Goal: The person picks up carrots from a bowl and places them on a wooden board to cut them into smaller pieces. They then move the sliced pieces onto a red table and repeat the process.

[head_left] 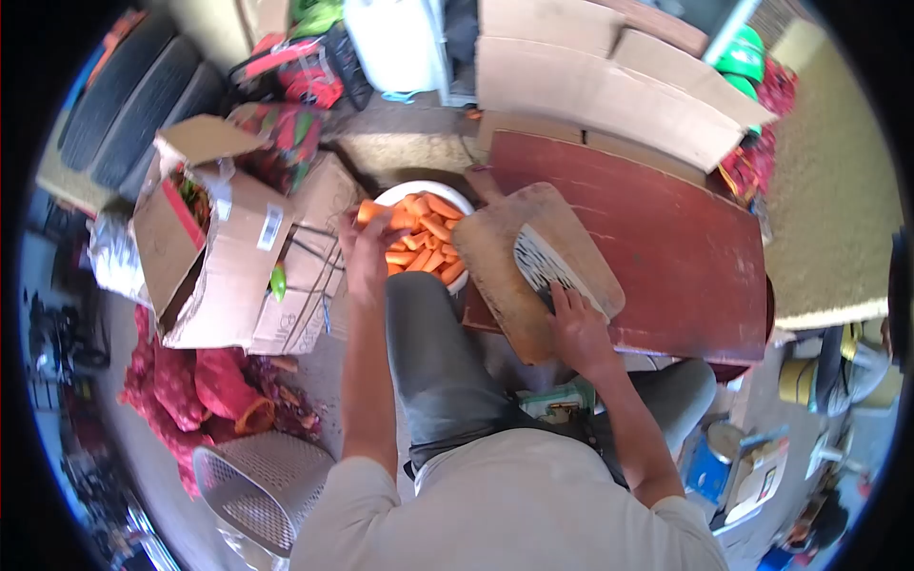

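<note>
My left hand (366, 249) is at the left rim of a white bowl (446, 190) heaped with peeled carrots (426, 233). Its fingers close around an orange carrot piece (372, 211). My right hand (577, 328) grips the dark handle of a broad knife (543, 257), whose blade has a black-and-white pattern. The blade lies flat over a worn wooden cutting board (495, 281), pointing away from me. The board rests at the left end of a red-brown wooden table (685, 257), its near corner sticking out over the edge.
Left of the bowl stand open cardboard boxes (238, 247), a green pepper (278, 283) against one. Red mesh sacks (176, 390) and a grey plastic basket (262, 485) lie on the floor at left. Cardboard (619, 86) lines the table's far side. A blue scale (709, 466) sits lower right.
</note>
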### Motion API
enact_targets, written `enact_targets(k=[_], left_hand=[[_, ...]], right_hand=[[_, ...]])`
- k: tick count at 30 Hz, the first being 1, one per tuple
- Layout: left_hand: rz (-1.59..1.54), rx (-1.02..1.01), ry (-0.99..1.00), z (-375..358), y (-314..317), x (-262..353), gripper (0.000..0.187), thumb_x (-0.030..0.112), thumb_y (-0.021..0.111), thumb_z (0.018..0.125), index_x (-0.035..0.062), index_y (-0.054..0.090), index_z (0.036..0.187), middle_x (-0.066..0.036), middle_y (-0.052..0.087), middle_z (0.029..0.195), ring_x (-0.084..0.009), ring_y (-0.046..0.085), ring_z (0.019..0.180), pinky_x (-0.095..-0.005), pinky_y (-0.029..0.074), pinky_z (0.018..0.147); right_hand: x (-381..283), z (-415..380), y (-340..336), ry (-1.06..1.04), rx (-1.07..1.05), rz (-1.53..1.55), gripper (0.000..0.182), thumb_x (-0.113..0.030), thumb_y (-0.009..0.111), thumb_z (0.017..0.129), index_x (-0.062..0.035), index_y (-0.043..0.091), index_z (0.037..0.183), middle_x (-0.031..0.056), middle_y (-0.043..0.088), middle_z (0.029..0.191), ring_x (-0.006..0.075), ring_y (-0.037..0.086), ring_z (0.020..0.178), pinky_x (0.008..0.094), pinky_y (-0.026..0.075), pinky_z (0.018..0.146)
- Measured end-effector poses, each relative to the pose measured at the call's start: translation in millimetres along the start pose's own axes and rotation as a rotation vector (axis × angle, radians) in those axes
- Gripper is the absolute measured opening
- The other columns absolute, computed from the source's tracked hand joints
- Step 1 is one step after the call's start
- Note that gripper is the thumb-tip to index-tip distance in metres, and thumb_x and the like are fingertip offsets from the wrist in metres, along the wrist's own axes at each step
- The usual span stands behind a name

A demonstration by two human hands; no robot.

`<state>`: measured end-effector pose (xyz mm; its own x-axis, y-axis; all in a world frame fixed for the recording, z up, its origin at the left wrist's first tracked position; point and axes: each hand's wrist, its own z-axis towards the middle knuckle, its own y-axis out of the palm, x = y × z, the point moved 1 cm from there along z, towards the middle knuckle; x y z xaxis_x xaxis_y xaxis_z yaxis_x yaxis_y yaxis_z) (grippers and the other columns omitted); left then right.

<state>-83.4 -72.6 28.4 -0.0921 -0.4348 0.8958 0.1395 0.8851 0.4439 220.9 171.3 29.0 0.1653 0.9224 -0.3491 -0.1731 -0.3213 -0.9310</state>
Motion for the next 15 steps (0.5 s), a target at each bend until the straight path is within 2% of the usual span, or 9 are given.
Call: enact_targets(k=[2, 4, 5, 7, 8, 10, 13, 15], left_hand=[[0.094, -0.079, 0.021, -41, 25, 2, 0.04, -0.001, 0.081, 0.089, -0.0003, 0.054, 0.119, -0.015, 0.069, 0.108, -0.0259, 0.076, 0.093, -0.0389, 0.068, 0.08], [0.301, -0.162, 0.025, -76, 46, -10, 0.039, -0.001, 0.084, 0.088, 0.0024, 0.056, 0.114, -0.014, 0.068, 0.111, -0.0234, 0.075, 0.094, -0.0343, 0.065, 0.081], [0.307, -0.226, 0.02, -91, 55, -23, 0.04, -0.001, 0.085, 0.087, 0.0028, 0.057, 0.116, -0.013, 0.068, 0.112, -0.022, 0.074, 0.096, -0.0338, 0.064, 0.082], [0.317, -0.344, 0.013, -118, 74, -58, 0.043, -0.001, 0.087, 0.086, 0.0037, 0.06, 0.119, -0.012, 0.068, 0.114, -0.0193, 0.073, 0.098, -0.0328, 0.061, 0.083], [0.389, -0.348, 0.03, -131, 86, -72, 0.045, 0.0, 0.088, 0.085, 0.0044, 0.061, 0.122, -0.012, 0.068, 0.114, -0.0212, 0.072, 0.099, -0.0355, 0.06, 0.084], [0.533, -0.351, 0.067, -151, 104, -90, 0.05, 0.004, 0.089, 0.084, 0.0057, 0.063, 0.127, -0.012, 0.069, 0.113, -0.025, 0.072, 0.102, -0.0408, 0.059, 0.086], [0.838, -0.484, 0.363, -165, 110, -93, 0.056, 0.009, 0.089, 0.082, 0.0059, 0.065, 0.132, -0.016, 0.069, 0.116, -0.0362, 0.068, 0.109, -0.0494, 0.054, 0.096], [1.005, -0.524, 0.498, -169, 108, -93, 0.055, 0.011, 0.088, 0.081, 0.0068, 0.066, 0.131, -0.018, 0.068, 0.12, -0.0415, 0.064, 0.114, -0.0518, 0.051, 0.101]], right_hand=[[-1, -6, -10, 0.05, -0.007, 0.075, 0.062, -0.011, 0.072, 0.097, 0.0014, 0.05, 0.154, 0.0239, 0.067, 0.121, 0.0474, 0.071, 0.105, 0.0547, 0.059, 0.088], [2, -14, -28, 0.121, 0.079, 0.21, 0.059, -0.009, 0.07, 0.099, 0.0019, 0.051, 0.154, 0.025, 0.068, 0.119, 0.041, 0.074, 0.101, 0.0506, 0.059, 0.087], [3, -21, -35, 0.153, 0.117, 0.278, 0.057, -0.008, 0.07, 0.1, 0.0021, 0.052, 0.154, 0.0256, 0.069, 0.118, 0.0377, 0.075, 0.1, 0.0486, 0.06, 0.087], [8, -35, -43, 0.251, 0.172, 0.568, 0.053, -0.008, 0.068, 0.103, 0.0052, 0.054, 0.152, 0.0286, 0.069, 0.127, 0.0401, 0.073, 0.111, 0.0459, 0.06, 0.093], [12, -41, -46, 0.293, 0.2, 0.712, 0.051, -0.007, 0.067, 0.104, 0.0068, 0.054, 0.151, 0.0301, 0.069, 0.132, 0.0413, 0.073, 0.117, 0.0445, 0.06, 0.096], [16, -58, -50, 0.346, 0.201, 0.788, 0.05, -0.007, 0.068, 0.104, 0.0071, 0.056, 0.15, 0.0305, 0.068, 0.136, 0.0404, 0.071, 0.123, 0.0424, 0.056, 0.103], [19, -78, -51, 0.359, 0.202, 0.804, 0.05, -0.006, 0.069, 0.104, 0.0071, 0.056, 0.151, 0.0299, 0.068, 0.138, 0.0405, 0.068, 0.129, 0.0416, 0.052, 0.11], [20, -86, -54, 0.345, 0.187, 0.772, 0.051, -0.007, 0.069, 0.104, 0.0067, 0.056, 0.151, 0.0294, 0.067, 0.139, 0.0411, 0.067, 0.131, 0.0423, 0.051, 0.111]])
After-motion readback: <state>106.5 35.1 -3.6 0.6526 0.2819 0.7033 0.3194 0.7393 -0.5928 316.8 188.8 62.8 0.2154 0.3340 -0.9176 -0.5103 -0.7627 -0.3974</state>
